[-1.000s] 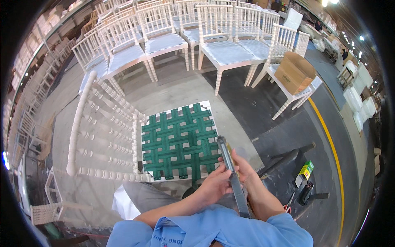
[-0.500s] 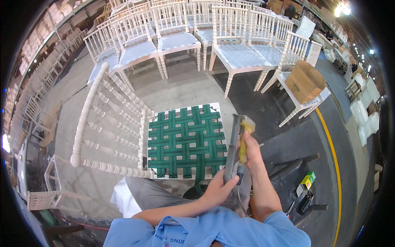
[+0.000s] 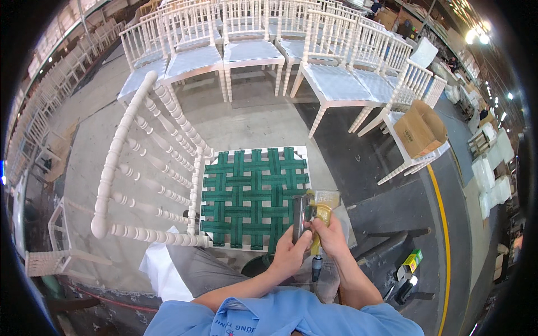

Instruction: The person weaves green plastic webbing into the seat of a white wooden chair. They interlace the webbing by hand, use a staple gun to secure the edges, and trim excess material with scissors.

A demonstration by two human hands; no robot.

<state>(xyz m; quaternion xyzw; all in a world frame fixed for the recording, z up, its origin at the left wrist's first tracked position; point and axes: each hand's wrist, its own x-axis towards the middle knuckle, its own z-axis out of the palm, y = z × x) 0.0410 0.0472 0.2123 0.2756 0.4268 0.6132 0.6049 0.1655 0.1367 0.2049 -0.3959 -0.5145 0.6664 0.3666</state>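
My right hand [image 3: 333, 238] is wrapped round the yellow grip of a staple gun [image 3: 323, 213], which has a hose fitting at its lower end. My left hand [image 3: 290, 253] grips the tool's long dark metal magazine on its left side. Both hands are just past the near right corner of a white chair's seat. Green webbing straps [image 3: 256, 193] are woven across that seat frame. One strap hangs over the front edge near my left wrist. The chair's turned-spindle back [image 3: 120, 151] stands on the left.
Rows of white spindle-back chairs [image 3: 252, 50] with pale covered seats stand ahead. An open cardboard box [image 3: 417, 131] sits on one at the right. A small green and yellow box [image 3: 413, 259] lies beside dark items at lower right. A yellow line [image 3: 445, 224] crosses the floor.
The staple gun has come nearer to me and swung round, its head now pointing away to the right. My left hand has slid along its magazine. The view has shifted slightly.
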